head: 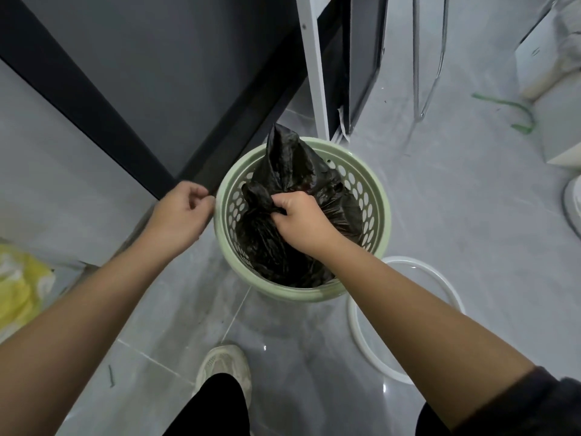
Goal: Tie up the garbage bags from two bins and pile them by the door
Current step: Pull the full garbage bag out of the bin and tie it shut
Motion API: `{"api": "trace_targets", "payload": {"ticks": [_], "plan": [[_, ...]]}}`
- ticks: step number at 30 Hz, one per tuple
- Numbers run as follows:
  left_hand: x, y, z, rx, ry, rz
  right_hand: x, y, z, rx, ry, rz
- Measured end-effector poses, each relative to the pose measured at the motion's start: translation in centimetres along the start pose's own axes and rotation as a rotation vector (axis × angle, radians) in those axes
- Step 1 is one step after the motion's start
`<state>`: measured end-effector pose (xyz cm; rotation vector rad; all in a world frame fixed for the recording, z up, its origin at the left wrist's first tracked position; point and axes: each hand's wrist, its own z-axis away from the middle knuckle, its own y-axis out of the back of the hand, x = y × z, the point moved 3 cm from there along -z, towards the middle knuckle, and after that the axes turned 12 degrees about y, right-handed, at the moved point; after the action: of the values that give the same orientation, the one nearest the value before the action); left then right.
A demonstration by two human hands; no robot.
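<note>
A black garbage bag [301,221] sits inside a pale green perforated bin [374,196] on the floor. Its top is gathered into a knot, with one loose flap sticking up toward the far rim. My right hand [298,218] is closed on the bag at the knot. My left hand [184,212] hovers just left of the bin's rim, fingers curled in, holding nothing that I can see.
A white ring-shaped bin rim [440,278] lies on the floor right of the green bin. A dark cabinet panel [157,89] and a white frame post [314,73] stand behind. A yellow bag [22,287] lies at the left. My shoe [224,363] is below.
</note>
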<state>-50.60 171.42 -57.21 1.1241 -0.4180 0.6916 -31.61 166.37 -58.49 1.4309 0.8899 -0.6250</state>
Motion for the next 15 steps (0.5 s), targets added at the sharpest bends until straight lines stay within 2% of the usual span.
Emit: {"api": "trace_targets", "payload": {"ticks": [2, 5, 11, 15], "plan": [[-0.8, -0.8, -0.3, -0.187, 0.139, 0.035, -0.5, 0.6, 0.0, 0.028, 0.018, 0.008], [-0.6, -1.5, 0.0, -0.336, 0.171, 0.130, -0.9, 1.7, -0.1, 0.049, 0.022, 0.029], [-0.4, -1.6, 0.0, -0.371, 0.191, 0.211, -1.8, 3.9, -0.2, 0.107, 0.046, 0.060], [-0.4, -1.8, 0.2, -0.381, 0.211, 0.183, -3.0, 5.5, -0.6, 0.180, 0.074, 0.066]]}}
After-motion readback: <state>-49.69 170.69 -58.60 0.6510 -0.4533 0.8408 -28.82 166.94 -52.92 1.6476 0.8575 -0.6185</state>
